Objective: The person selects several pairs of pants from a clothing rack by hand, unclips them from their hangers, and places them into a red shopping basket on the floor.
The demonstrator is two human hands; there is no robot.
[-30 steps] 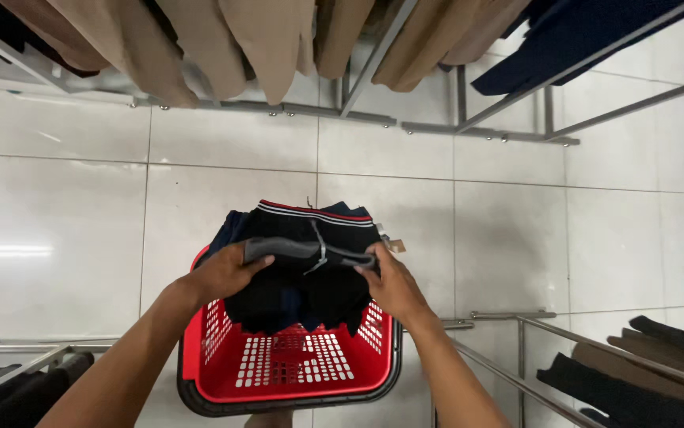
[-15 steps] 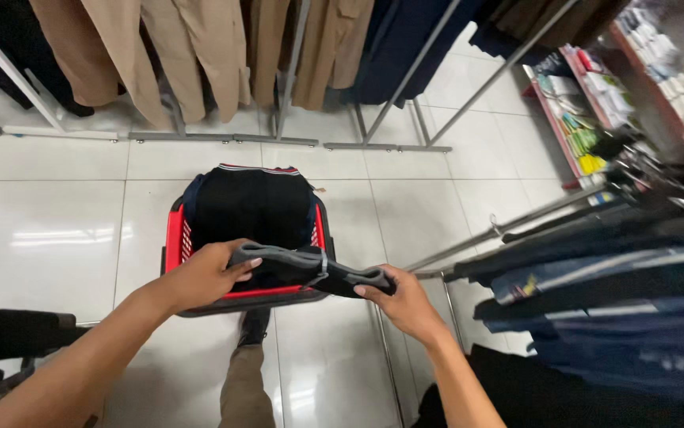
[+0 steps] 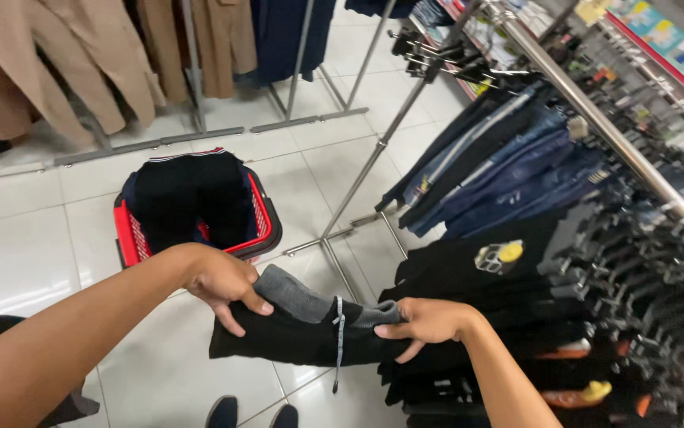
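Here black garment [image 3: 294,333] stretched between left hand [image 3: 219,281], right hand [image 3: 425,321].

A glossy floor of large white square tiles [image 3: 33,254] carries everything. On it sits a red plastic shopping basket [image 3: 128,238] filled with dark folded clothing. Chrome clothing-rack feet [image 3: 334,238] rest on the tiles just beside the basket. Two dark shoe tips [image 3: 251,414] stand at the bottom edge.
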